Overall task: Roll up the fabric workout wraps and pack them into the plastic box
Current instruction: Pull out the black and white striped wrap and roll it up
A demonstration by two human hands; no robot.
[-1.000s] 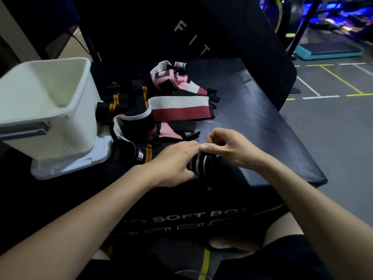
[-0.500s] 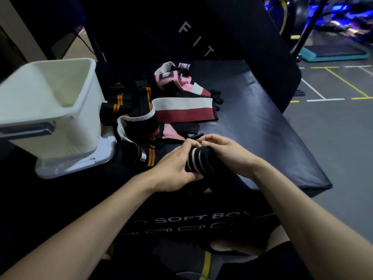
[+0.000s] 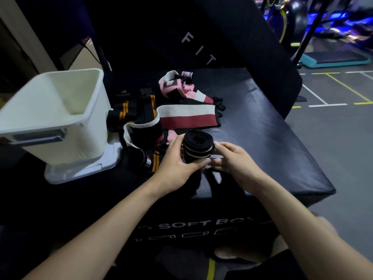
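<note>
The black padded counter (image 3: 262,138) carries everything here, and the white box (image 3: 60,110) sits at its far left on top of what looks like its own lid (image 3: 84,170), mouth open and, as far as I can see, nothing in it yet. Between the box and the middle is the loose pile (image 3: 161,110) of unrolled wraps: black ones with orange stripes, a white and maroon one, a pink one at the far end.

Near the middle, the roll (image 3: 196,146) (black with pale stripes) is held upright just above the counter. The left hand (image 3: 177,160) is curled around its left side, thumb across the front low down. The right hand (image 3: 234,158) has fingertips pinching at the right side, probably pressing down the tail end, though that bit is blurry.

What could go wrong, I reckon:
- The spiral at the top looks a bit slack, so if either hand lets up, the roll could spring open on the way over.
- If the tail isn't stuck down (can't tell if there's velcro), it'll unwind inside the box.
- The trip left passes over the pile, and a dangling end could snag it.
- The box perched on its lid might slide if bumped.
</note>
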